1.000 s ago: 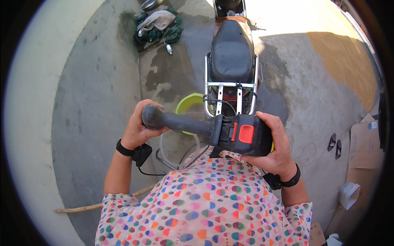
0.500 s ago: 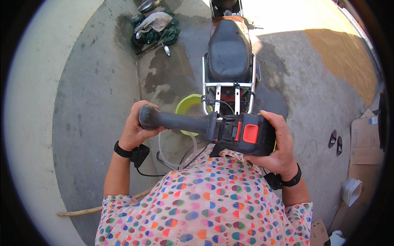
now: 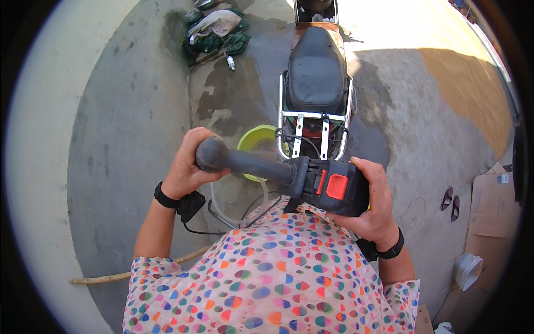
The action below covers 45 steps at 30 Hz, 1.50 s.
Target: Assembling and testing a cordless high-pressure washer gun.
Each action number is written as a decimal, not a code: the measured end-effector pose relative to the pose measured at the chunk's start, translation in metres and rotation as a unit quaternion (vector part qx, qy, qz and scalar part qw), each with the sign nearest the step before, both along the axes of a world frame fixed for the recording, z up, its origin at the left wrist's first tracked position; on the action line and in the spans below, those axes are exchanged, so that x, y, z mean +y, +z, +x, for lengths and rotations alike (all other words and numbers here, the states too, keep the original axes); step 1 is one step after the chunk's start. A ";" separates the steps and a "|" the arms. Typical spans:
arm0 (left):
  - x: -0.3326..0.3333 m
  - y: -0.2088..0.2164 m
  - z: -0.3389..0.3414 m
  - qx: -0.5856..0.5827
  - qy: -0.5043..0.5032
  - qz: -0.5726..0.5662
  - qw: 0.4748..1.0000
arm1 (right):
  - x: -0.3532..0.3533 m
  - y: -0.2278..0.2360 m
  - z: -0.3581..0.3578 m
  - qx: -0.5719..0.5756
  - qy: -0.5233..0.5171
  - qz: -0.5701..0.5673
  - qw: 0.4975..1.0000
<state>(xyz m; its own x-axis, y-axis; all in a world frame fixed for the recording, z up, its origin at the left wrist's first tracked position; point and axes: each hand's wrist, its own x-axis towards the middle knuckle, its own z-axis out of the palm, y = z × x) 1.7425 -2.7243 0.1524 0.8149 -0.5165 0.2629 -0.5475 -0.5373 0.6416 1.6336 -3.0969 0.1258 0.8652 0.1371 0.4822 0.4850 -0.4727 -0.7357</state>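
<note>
Across my front lies a dark grey cordless power tool (image 3: 258, 167), its thick handle ending in a rounded knob on the left. My left hand (image 3: 188, 161) is wrapped round that knob. At the other end, my right hand (image 3: 374, 195) grips a black battery pack (image 3: 356, 189) with a red release button, thumb and fingers on its outer end. The pack meets the tool's foot; I cannot tell whether it is fully latched. Below the handle, a clear hose (image 3: 222, 214) loops near a yellow-green basin (image 3: 257, 136), which the tool partly covers.
A motorcycle (image 3: 317, 72) with a chrome rear rack stands just ahead. Dark green and pale cloth (image 3: 217, 30) is heaped at the far left by the wall. A wooden stick (image 3: 105, 279) lies at lower left. Sandals (image 3: 447, 198) and cardboard (image 3: 489, 206) are on the right.
The tool has tilted a little, its battery end dropping lower and its knob rolling slightly in my left hand. Both hands keep their grip. The view has shifted slightly.
</note>
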 end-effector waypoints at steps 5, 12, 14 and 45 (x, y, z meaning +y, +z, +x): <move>-0.007 0.009 -0.007 -0.047 -0.027 0.015 0.998 | 0.004 0.004 0.005 0.022 0.008 -0.054 0.998; -0.025 0.015 0.002 -0.094 -0.038 0.059 0.993 | 0.015 -0.028 0.004 0.056 -0.011 -0.049 0.997; -0.030 0.018 0.004 -0.087 -0.026 0.069 0.993 | 0.014 -0.029 0.008 0.045 -0.019 -0.050 0.998; -0.193 0.085 0.047 0.288 -0.118 -0.468 0.827 | 0.045 -0.019 0.051 0.015 -0.112 0.291 0.950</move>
<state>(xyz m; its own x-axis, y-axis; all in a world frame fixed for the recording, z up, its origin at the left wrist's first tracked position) 1.7900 -2.9176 0.2379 0.8502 -0.4680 0.2410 -0.0256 0.4205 0.9069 1.6841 -3.0515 0.1066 0.8560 -0.3342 0.3945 0.3950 -0.0694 -0.9160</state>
